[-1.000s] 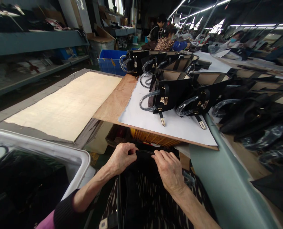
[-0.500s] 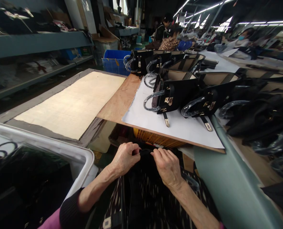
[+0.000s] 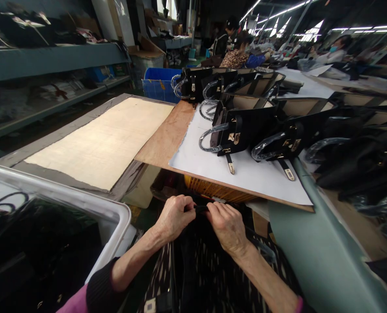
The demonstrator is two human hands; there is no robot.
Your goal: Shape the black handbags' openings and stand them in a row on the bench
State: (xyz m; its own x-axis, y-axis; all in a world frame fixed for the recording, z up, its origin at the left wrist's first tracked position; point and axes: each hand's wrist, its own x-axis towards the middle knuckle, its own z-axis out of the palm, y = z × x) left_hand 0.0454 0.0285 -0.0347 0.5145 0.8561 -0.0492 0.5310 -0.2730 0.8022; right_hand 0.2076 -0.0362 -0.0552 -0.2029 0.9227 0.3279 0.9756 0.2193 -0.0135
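A black bag (image 3: 188,265) lies across the patterned cloth on my lap, its dark parts hard to tell apart. My left hand (image 3: 177,217) pinches the bag's upper edge from the left. From the right, my right hand (image 3: 226,226) grips the same edge, a short stretch of black material showing between the two hands. A metal clasp plate (image 3: 150,305) shows at the bottom of the view. Beyond my hands, a black handbag (image 3: 245,126) with a plastic-wrapped handle stands on white paper (image 3: 206,163).
At the left is a white bin (image 3: 115,208) holding black items. A cream sheet (image 3: 105,139) covers the left table. More black bags (image 3: 298,126) crowd the right side. Behind are a blue bin (image 3: 162,82), a yellow crate (image 3: 213,189) and people (image 3: 234,54).
Both hands keep hold of the black edge; the left has shifted slightly right, nearer the other. The surroundings appear shifted a little to the right.
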